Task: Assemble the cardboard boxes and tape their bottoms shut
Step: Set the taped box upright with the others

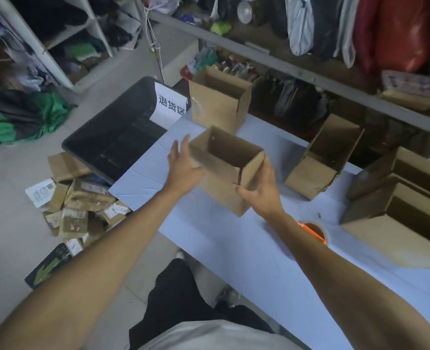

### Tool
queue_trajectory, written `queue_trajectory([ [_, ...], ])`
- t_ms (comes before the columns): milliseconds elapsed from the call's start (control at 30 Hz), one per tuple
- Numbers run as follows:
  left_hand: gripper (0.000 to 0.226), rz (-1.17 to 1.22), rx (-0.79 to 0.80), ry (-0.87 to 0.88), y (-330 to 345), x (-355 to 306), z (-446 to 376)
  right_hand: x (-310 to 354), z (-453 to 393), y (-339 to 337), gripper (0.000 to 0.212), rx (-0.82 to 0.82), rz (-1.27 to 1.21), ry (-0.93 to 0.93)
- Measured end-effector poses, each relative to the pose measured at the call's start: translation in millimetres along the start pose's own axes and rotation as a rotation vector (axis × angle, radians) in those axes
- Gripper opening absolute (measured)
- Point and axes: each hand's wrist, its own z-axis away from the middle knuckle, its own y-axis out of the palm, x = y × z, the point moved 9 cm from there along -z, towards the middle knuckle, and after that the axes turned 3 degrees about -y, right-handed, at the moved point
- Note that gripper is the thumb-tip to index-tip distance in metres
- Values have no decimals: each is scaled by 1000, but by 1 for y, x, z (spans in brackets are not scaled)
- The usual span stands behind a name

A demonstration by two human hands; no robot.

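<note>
Brown box, pale blue table

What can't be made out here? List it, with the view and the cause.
Head view only:
- Bottom of the held cardboard box: faces away, so taping can't be judged.
- Tape roll: partly behind the right forearm.
- Left hand: motion-blurred where it meets the box; contact unclear.
- Right hand: fingers hidden behind the box's corner.
- Labels on the floor cartons: too small to read.

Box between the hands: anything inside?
The box stands open-topped between the left hand and right hand. Only bare cardboard inner walls show; the near walls hide its floor, so contents there can't be ruled out.
</note>
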Motion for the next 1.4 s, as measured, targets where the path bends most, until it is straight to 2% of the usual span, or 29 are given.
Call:
queue_trajectory([
  [67,92,149,87,-146,-1,35,-16,1,1,15,92,120,-165,23],
  [133,89,250,73,-176,-9,53,-31,-2,-5,30,91,153,-252,72],
  [233,78,263,26,-167,-28,61,-55,-4,-25,42,88,127,-143,145],
  [367,45,243,35,-78,-54,50,-83,6,-65,59,61,68,-9,179],
  [433,44,211,16,-38,-71,47,-99,13,-88,78,56,90,35,181],
  [600,47,-230,176,-9,-91,53,-147,25,-127,117,62,133,36,247],
  [667,58,-417,115,69,-100,38,-163,28,-135,115,65,150,35,277],
  [733,73,-562,44,237,-94,4,-169,30,-134,98,69,126,105,281],
  [800,75,-657,49,437,-67,-38,-165,29,-126,63,73,21,261,279],
  [900,69,-678,155,664,1,-99,-141,30,-101,-12,71,-191,472,295],
  [1033,73,-597,370,786,97,-156,-92,31,-43,-112,57,-467,654,311],
  [1133,76,-543,542,805,155,-181,-58,6,8,-162,63,-602,576,464],
  [1200,79,-522,634,791,189,-189,-42,-22,29,-178,73,-565,498,580],
  [1267,82,-529,701,764,216,-192,-32,-49,38,-181,85,-458,416,654],
  [1400,84,-593,745,710,255,-192,-24,-87,33,-180,94,-303,284,681],
])
